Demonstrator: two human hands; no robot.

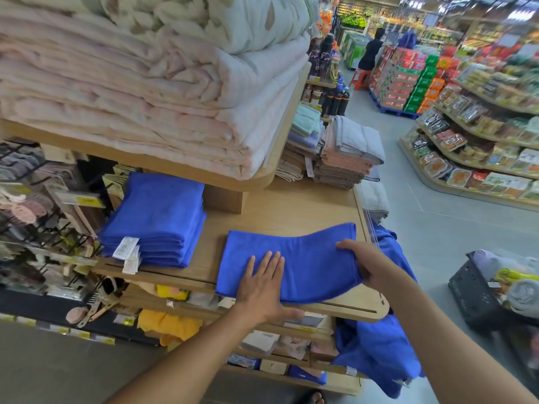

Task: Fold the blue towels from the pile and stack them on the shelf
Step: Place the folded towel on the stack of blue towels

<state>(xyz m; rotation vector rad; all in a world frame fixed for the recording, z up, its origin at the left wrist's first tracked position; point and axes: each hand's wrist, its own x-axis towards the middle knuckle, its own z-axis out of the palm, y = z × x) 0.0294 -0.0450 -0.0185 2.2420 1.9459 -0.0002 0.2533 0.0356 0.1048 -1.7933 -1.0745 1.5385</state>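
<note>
A partly folded blue towel [303,252] lies on the wooden shelf [285,211] in front of me. My left hand [264,284] presses flat on its near left part, fingers spread. My right hand [364,260] grips the towel's right edge, which is lifted a little off the shelf. A stack of folded blue towels [157,220] with white tags sits on the shelf to the left. More unfolded blue towels [376,345] hang off the shelf's right end, behind my right forearm.
An upper shelf holding thick pink and white blankets [140,83] overhangs the work area. Hooks with small goods [38,217] are at left. A dark basket [481,290] stands on the aisle floor at right. A person [372,51] stands far down the aisle.
</note>
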